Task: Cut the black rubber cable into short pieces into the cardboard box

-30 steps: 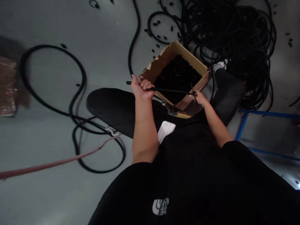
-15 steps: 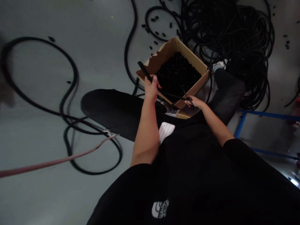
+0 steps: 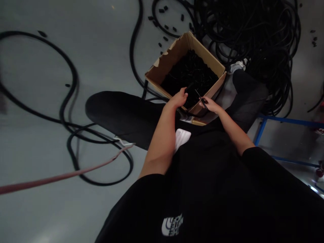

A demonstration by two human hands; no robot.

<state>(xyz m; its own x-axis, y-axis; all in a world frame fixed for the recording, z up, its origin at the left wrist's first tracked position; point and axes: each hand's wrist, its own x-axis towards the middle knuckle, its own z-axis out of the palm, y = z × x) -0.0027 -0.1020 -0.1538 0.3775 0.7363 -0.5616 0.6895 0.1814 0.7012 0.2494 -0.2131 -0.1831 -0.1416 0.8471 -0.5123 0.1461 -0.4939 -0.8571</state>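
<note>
My left hand (image 3: 179,98) is closed around a black rubber hose (image 3: 188,88), whose end points over the box toward the upper right. Close to it, my right hand (image 3: 209,104) grips what looks like a pair of scissors (image 3: 203,101), with a thin blade directed up and left. Blade and hose are apart. Below both hands stands an open cardboard box (image 3: 165,88), holding many short black pieces. Part of the hose beneath my hands is hidden against the dark box contents and clothing.
A large tangle of black hose (image 3: 250,37) lies beyond the box at right. Long hose loops (image 3: 73,72) spread over the grey floor at left, with a reddish cord (image 3: 83,171). Short black pieces (image 3: 166,27) are scattered about. A blue metal frame (image 3: 260,131) stands at right.
My left hand has moved right and lower, closer to my right hand. The hose end has swung from pointing upper left to lying over the box. The scissors' blade shows more clearly.
</note>
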